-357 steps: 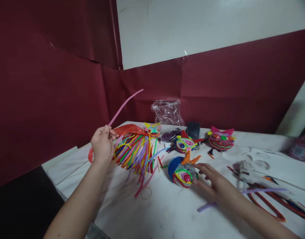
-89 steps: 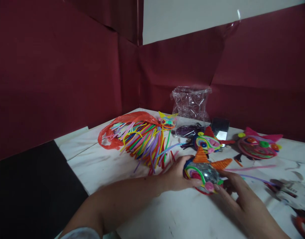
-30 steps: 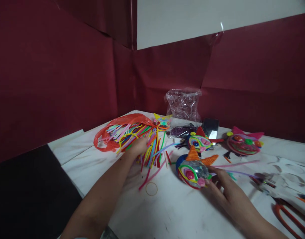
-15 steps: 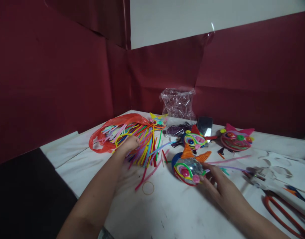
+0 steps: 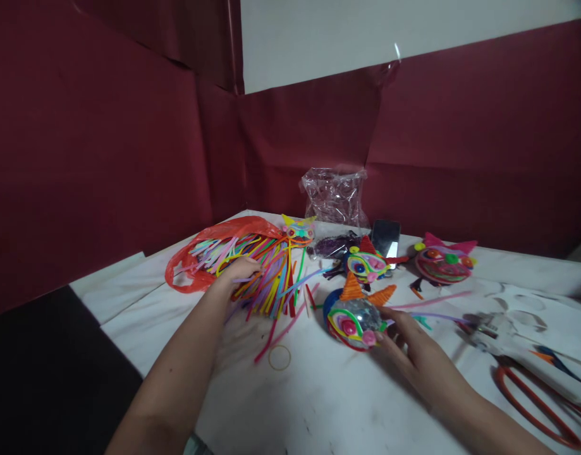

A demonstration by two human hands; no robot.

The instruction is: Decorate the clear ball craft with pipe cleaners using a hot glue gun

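My left hand (image 5: 245, 270) is over a heap of many-coloured pipe cleaners (image 5: 274, 294), its fingers closed. A purple pipe cleaner (image 5: 244, 280) shows at the fingers; most of its length is hidden or blurred. On the right, my right hand (image 5: 406, 341) grips the side of a round cat-like head ornament (image 5: 354, 319). This ornament has orange ears, a pink eye ringed in yellow and green, a pink nose and a silvery bare patch. Its far side is wrapped in blue.
A red plastic bag (image 5: 243, 224) lies beneath the heap. Similar heads stand behind: one yellow-eared (image 5: 298, 232), one red-eared (image 5: 366, 264), one pink-eared (image 5: 444, 262). Around are a phone (image 5: 385, 237), clear plastic packaging (image 5: 335, 196), a rubber band (image 5: 279, 357), a glue gun (image 5: 518, 354) and red-handled scissors (image 5: 532, 404).
My left hand has drawn slightly left and back over the heap, and the purple pipe cleaner now shows at it. My right hand keeps its hold on the ornament. The view has shifted slightly.
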